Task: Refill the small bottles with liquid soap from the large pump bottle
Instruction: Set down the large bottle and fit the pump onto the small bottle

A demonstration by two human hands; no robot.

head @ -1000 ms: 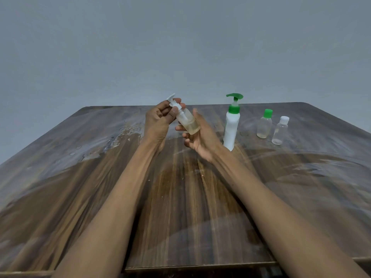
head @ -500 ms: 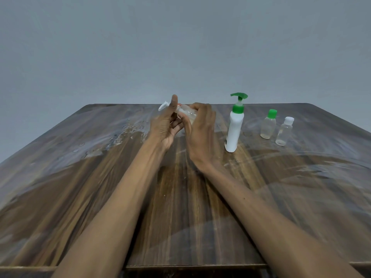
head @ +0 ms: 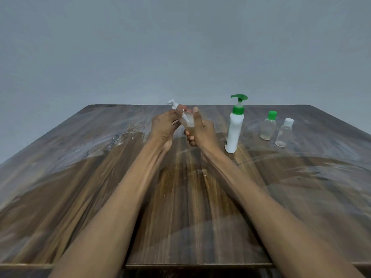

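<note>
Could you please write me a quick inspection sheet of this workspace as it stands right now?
Surface: wooden table, with wet streaks and droplets at the far left.
Job's things: small clear pump bottle, tilted, held above the table in both hands; large white pump bottle with green pump, upright; green-capped small bottle and white-capped small bottle, both upright to its right, each with a little liquid at the bottom.
Clutter: nothing seen.
Grippers: left hand grips the small bottle at its pump end; right hand grips its body.
Cables: nothing seen.
Surroundings: plain grey wall behind the table.
</note>
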